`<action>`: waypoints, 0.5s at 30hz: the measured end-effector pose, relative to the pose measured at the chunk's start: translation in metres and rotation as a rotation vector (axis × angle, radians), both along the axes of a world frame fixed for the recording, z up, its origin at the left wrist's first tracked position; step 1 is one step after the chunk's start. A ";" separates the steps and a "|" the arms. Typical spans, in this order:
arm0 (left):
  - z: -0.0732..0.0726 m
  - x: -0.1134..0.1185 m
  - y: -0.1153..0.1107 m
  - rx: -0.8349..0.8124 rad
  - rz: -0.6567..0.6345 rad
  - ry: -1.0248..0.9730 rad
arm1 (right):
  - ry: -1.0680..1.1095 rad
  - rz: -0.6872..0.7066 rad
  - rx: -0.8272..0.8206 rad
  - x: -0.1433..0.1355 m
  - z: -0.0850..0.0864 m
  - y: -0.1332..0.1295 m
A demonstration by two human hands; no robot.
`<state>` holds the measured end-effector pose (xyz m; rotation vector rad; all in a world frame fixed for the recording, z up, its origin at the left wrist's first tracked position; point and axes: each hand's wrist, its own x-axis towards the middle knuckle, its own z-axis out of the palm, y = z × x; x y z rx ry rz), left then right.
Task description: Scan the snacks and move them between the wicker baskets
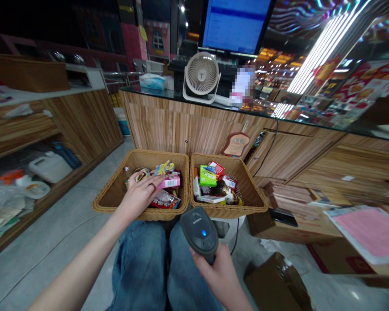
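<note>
My right hand [218, 268] is wrapped round the handle of a dark grey barcode scanner [199, 229] with a blue light, held above my knees. My left hand [142, 190] reaches into the left wicker basket [112, 190], fingers stretched over the goods and apart. Its fingertips lie by a pink box [170, 181] that shows a barcode; whether they press on it I cannot tell. Near them are a yellow-and-blue packet [164, 167] and a red package [165, 199]. The right wicker basket [251, 190] stands alongside, holding a green box [208, 176] and several other small packages.
A wooden counter [158, 123] runs behind the baskets, bearing a fan [201, 75], a tissue pack [153, 82] and a monitor [236, 26]. At right, a phone [283, 217] lies on a cardboard box [294, 231]. An open brown box [275, 285] sits on the floor. Shelves [81, 116] stand left.
</note>
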<state>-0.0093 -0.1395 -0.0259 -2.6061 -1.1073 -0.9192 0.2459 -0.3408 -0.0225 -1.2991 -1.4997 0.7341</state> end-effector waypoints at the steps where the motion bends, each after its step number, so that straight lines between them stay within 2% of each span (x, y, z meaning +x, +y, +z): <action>1: -0.001 -0.001 -0.005 0.036 0.031 -0.036 | -0.004 0.000 0.004 -0.001 0.000 0.001; 5: -0.004 0.000 -0.016 0.114 0.078 -0.108 | -0.039 -0.007 0.009 -0.007 0.001 0.004; 15: -0.002 0.003 -0.017 0.195 0.070 -0.109 | -0.069 0.012 0.022 -0.013 0.007 0.008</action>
